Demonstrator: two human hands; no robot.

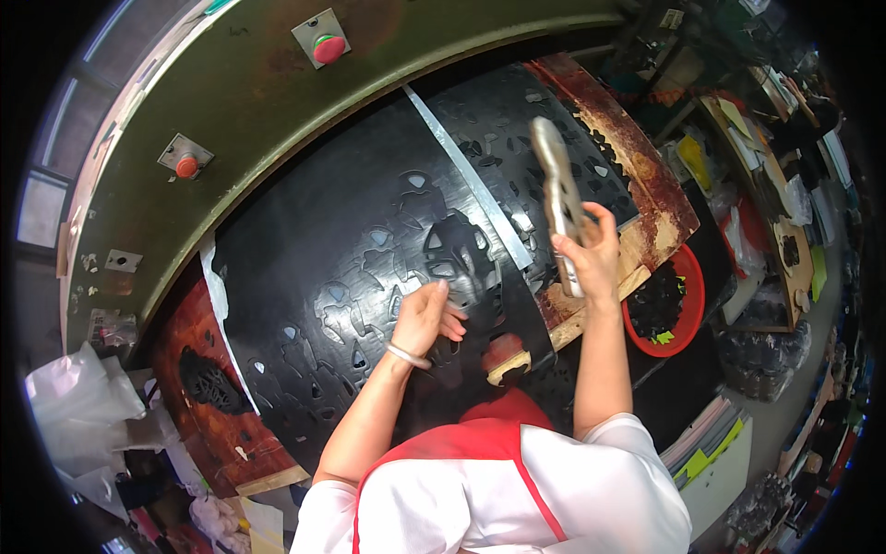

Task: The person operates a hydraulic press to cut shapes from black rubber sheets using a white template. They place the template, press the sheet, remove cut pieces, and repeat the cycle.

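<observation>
My right hand (593, 251) is closed around the lower part of a long, curvy metal cutting die (556, 189), held tilted above the right part of the black sheet. Over the middle of the black sheet material (305, 212), my left hand (423, 319) has its fingers curled. A blurred dark cut-out piece (464, 290) appears between its thumb and fingers; its outline is smeared. Around that hand the sheet bears several cut outlines and small holes. A pale strip (471, 180) crosses the sheet between my hands.
A red bowl (699, 294) with black scraps stands right of my right forearm. Beyond the sheet is a green machine beam (249, 102) with red buttons. A pile of black pieces (212, 380) lies on the reddish board (175, 328) at left. Shelves and bags crowd the right.
</observation>
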